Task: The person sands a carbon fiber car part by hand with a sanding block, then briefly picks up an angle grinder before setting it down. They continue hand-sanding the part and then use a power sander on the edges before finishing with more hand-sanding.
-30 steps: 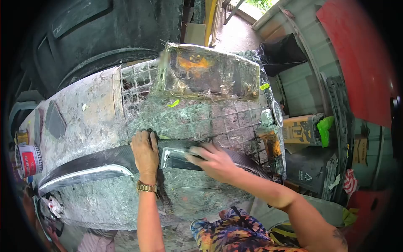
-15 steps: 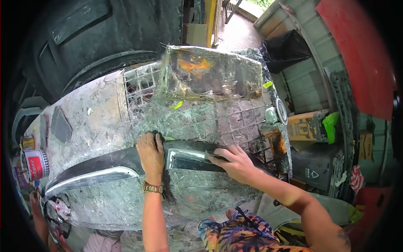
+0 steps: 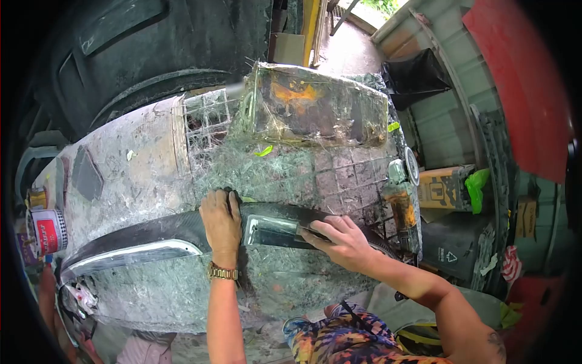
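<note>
A long curved black car trim panel (image 3: 163, 229) with a woven, carbon-like look lies across the dusty worktable (image 3: 267, 176). My left hand (image 3: 221, 221) is closed over its upper edge near the middle, with a gold watch (image 3: 222, 271) on the wrist. My right hand (image 3: 342, 239) is closed, fingertips at the right part of a rectangular recess (image 3: 267, 229) with a shiny pale border. A small dark piece shows under those fingertips, but I cannot tell what it is. To the left, a second pale-edged recess (image 3: 136, 255) runs along the panel.
A stained block-shaped form (image 3: 318, 106) stands at the back of the table. A red-and-white can (image 3: 48, 232) sits at the left edge, and a bottle (image 3: 398, 173) at the right. Another person's arm (image 3: 48, 297) shows lower left. Cardboard boxes (image 3: 445, 185) stand beyond the table.
The view has shifted slightly, so the table's far side appears further right. My left hand keeps its place on the panel; my right hand stays by the recess, its fingers slightly more curled.
</note>
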Available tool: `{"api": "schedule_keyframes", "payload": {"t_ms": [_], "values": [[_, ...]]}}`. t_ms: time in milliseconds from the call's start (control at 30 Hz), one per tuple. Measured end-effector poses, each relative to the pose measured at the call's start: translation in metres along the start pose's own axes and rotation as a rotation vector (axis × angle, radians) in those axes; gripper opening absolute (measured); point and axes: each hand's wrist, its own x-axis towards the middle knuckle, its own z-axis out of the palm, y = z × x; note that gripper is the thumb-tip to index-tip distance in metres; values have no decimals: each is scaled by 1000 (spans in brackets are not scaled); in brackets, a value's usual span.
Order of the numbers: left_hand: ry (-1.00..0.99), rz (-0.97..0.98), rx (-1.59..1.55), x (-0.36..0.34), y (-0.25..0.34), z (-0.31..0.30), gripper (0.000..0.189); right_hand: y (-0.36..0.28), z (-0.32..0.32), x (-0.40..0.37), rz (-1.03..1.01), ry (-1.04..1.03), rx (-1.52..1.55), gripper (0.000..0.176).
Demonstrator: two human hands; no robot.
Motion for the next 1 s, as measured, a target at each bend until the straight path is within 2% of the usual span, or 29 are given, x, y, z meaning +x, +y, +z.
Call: {"api": "schedule_keyframes", "payload": {"t_ms": [33, 167, 267, 333, 467, 600, 733, 833, 967, 1000], "values": [[10, 8, -2, -1, 0, 1, 21, -2, 4, 1, -1, -67, -8, 59], [-21, 6, 32, -6, 2, -1, 21, -11, 34, 53, -10, 31, 116, 61], [-9, 16, 33, 1, 1, -1, 22, -5, 23, 11, 29, -6, 120, 61], [-9, 6, 14, -1, -1, 1, 21, -5, 15, 9, 43, -55, 135, 60], [-2, 6, 47, -2, 1, 3, 21, -14, 34, 68, -32, -30, 140, 58], [2, 16, 14, -1, 1, 0, 21, -4, 11, 22, 24, -65, 113, 57], [-5, 8, 23, -2, 1, 1, 21, -14, 29, 56, 27, -28, 152, 63], [-19, 7, 11, -1, 2, -2, 21, -11, 23, 58, 27, -24, 222, 66], [12, 15, -6, 0, -1, 0, 22, -7, 31, 21, 39, -35, 201, 69], [17, 16, -5, 1, 0, 0, 22, -13, 32, 46, 40, -18, 194, 64]]}}
